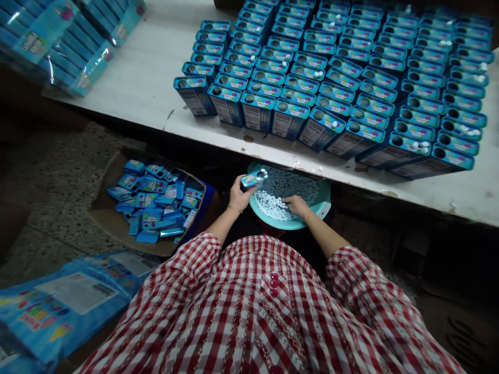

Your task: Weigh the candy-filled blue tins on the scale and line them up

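In my left hand [238, 196] is a small blue candy box [253, 178], tilted over the rim of a turquoise basin [294, 224]. A few white candies lie on its top, near the dark round hole. White round candies [273, 204] fill the basin, which sits at my lap under the table edge. My right hand [297, 205] reaches into them at the basin's right side. Its fingertips are partly sunk among the candies, so what they hold, if anything, is hidden.
Rows of upright blue boxes [291, 110] stand on the white table [148, 98], some with white candies on top. Plastic-wrapped packs [58, 47] lie at the table's left. A carton [102, 208] of loose blue boxes is left of me, with blue printed bags [74, 296] nearer.
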The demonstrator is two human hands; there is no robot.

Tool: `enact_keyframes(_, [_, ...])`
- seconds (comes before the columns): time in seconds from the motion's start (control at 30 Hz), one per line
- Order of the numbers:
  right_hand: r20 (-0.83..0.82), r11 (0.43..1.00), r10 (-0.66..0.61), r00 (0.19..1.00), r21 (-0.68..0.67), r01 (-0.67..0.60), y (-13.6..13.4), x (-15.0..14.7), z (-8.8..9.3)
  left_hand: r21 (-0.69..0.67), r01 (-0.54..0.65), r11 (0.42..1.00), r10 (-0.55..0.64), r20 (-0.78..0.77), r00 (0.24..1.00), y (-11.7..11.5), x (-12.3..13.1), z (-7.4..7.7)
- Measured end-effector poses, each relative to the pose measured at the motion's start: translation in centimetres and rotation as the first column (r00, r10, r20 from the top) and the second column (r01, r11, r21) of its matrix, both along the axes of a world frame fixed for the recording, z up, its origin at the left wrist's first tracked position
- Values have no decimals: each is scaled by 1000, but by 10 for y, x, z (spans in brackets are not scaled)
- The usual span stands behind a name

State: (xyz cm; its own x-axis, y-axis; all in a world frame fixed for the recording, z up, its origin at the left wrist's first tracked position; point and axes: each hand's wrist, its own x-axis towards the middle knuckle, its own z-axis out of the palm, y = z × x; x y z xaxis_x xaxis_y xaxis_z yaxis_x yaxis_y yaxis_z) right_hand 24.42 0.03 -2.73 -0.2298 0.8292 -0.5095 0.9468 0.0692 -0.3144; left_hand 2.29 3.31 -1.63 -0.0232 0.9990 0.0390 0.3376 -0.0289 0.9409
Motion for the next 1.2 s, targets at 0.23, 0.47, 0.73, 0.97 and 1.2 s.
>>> enact_keyframes(0.23, [-307,982,-187,933,-40,183,-8,49,49,28,6,1000,-5,-46,999,0,-13,1])
enact_keyframes(0.47, [-31,980,-5,999,200,11,3,32,150,168,156,973,-135,-133,982,-9,2,11])
enact_keyframes(0.73, [390,962,186,902,113,-247,13,-16,196,187,170,968,-135,-185,973,-8,4,11])
enact_keyframes(0.97, [363,963,128,923,175,-203,6,-2,192,164,169,972,-143,-157,977,-7,2,12])
enact_keyframes(1.2, [295,965,36,955,236,-110,-11,15,185,119,178,977,-172,-59,983,-8,0,10])
